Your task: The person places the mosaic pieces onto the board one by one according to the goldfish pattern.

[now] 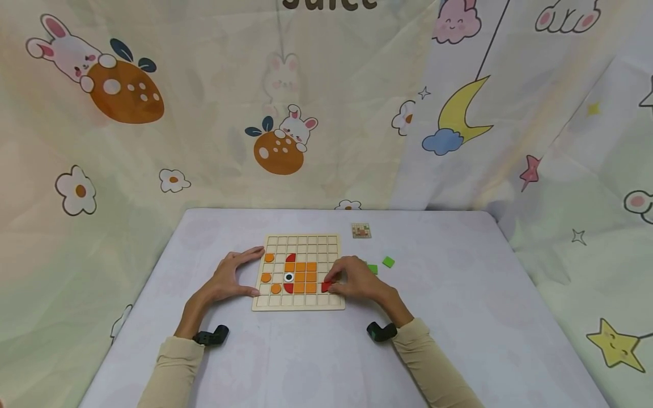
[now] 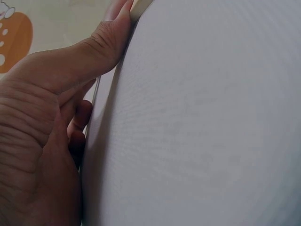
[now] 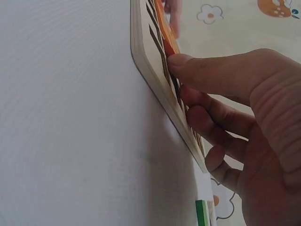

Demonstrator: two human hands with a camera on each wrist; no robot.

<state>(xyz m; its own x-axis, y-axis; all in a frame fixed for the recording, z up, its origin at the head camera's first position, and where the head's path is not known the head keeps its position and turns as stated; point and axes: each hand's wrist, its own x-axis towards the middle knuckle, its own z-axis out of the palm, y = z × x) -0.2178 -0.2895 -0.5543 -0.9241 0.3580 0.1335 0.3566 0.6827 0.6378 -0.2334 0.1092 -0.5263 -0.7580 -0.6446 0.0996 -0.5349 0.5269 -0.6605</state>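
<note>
A square wooden grid board (image 1: 301,301) lies on the table, bearing orange square tiles (image 1: 306,277), an eye tile (image 1: 288,277), red quarter-round tiles (image 1: 290,258) and several orange discs (image 1: 266,277). My left hand (image 1: 228,276) touches the board's left edge, thumb and fingers spread apart and fairly straight. In the left wrist view its thumb (image 2: 101,44) meets the board's edge. My right hand (image 1: 359,279) pinches a red tile (image 1: 326,287) over the grid's right side. The right wrist view shows the thumb (image 3: 202,68) at the red tile; the fingertips partly hide it.
Green tiles (image 1: 388,262) lie right of the board, one partly behind my right hand. A small pattern card (image 1: 361,230) lies beyond the board's far right corner. The white-covered table (image 1: 316,357) ends at a printed cloth backdrop (image 1: 214,141).
</note>
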